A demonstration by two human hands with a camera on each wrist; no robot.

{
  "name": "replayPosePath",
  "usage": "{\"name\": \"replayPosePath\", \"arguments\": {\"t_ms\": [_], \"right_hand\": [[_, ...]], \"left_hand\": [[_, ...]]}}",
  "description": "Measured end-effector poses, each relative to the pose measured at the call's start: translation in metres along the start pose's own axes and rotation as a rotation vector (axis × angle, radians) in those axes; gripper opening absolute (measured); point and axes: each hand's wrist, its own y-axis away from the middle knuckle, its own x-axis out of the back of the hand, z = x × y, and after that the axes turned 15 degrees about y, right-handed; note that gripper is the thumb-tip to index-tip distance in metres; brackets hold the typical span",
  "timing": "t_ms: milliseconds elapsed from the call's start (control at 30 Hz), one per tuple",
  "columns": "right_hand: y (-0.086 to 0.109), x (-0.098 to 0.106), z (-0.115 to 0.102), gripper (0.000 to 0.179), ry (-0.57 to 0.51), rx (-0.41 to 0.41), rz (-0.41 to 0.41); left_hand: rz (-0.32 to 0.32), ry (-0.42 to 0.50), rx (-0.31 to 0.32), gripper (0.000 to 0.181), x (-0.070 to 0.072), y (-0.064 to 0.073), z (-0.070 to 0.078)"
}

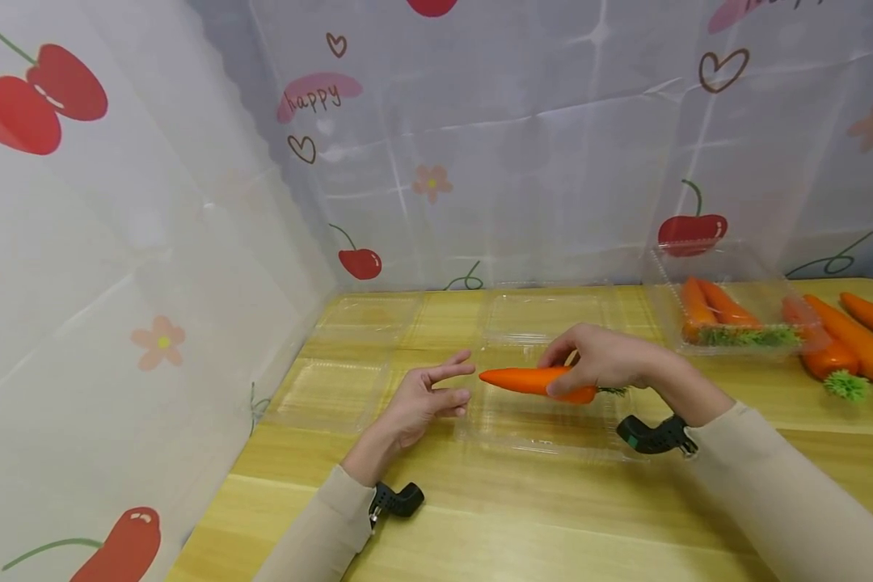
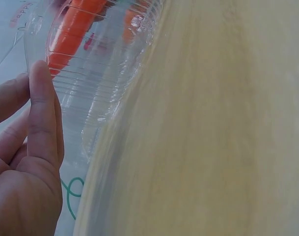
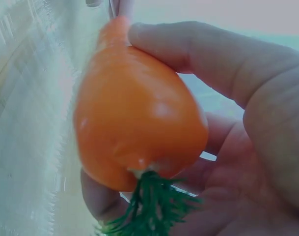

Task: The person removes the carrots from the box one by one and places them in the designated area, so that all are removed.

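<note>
My right hand [image 1: 611, 356] grips an orange carrot [image 1: 524, 380] between thumb and fingers. Held over a clear plastic box [image 1: 538, 440], the carrot lies sideways with its tip toward the left hand. In the right wrist view its thick end [image 3: 139, 113] and green leaf tuft [image 3: 154, 204] face the camera. My left hand [image 1: 425, 400] is at the box's left side, with fingers mostly straight. In the left wrist view the fingertips are close to the clear plastic wall [image 2: 95, 83]; whether they touch it I cannot tell.
A second clear box [image 1: 742, 279] at the back right has carrots inside. Several loose carrots [image 1: 854, 335] lie right of it. Another clear container [image 1: 327, 392] sits at the left of the wooden table [image 1: 466, 517]. A printed curtain [image 1: 516, 162] hangs behind.
</note>
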Motion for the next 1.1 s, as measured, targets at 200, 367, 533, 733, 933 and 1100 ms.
{"name": "replayPosePath", "arguments": {"t_ms": [200,367,533,733,933,1100], "right_hand": [[0.009,0.002,-0.002,0.031,-0.008,-0.033,0.074],[0.017,0.004,-0.005,0.035,0.005,-0.062,0.14],[0.028,0.008,-0.004,0.039,0.04,-0.089,0.19],[0.044,0.012,-0.003,0.043,0.061,-0.129,0.221],[0.058,0.017,-0.001,0.043,0.082,-0.164,0.242],[0.065,0.021,0.003,0.046,0.119,-0.189,0.266]], "left_hand": [[0.0,-0.012,0.004,0.05,0.0,0.0,-0.001],[-0.005,-0.01,-0.003,0.052,0.001,0.0,-0.001],[0.002,-0.002,0.0,0.051,0.0,-0.001,-0.001],[-0.008,0.002,-0.007,0.054,-0.001,-0.001,-0.001],[-0.009,-0.001,-0.013,0.053,-0.001,0.0,-0.001],[-0.008,-0.004,-0.011,0.052,0.0,-0.001,-0.001]]}}
